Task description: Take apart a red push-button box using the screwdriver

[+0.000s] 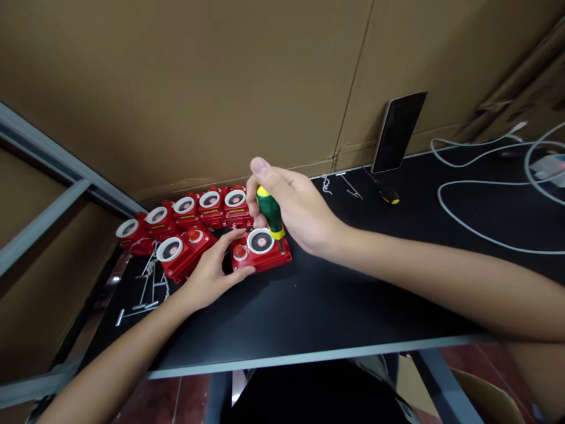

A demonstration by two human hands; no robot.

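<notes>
A red alarm box (273,259) with a white-ringed round dial and a red button lies face up on the black table. My left hand (214,268) grips its left end, thumb along the near side and fingers over the far side. In my right hand (295,206) is a green and yellow screwdriver (270,213), held upright with the fingers wrapped round its handle. Its tip comes down at the right end of the box, by a corner; the screw itself is too small to make out. Another red box (185,250) lies just left of my left hand.
Several similar red boxes (209,206) stand in a row along the cardboard wall (220,88). Metal T-shaped rods (136,309) lie at the left. Behind my right arm are a second screwdriver (388,193), a phone (399,132) leaning on the wall, and a white cable (468,232).
</notes>
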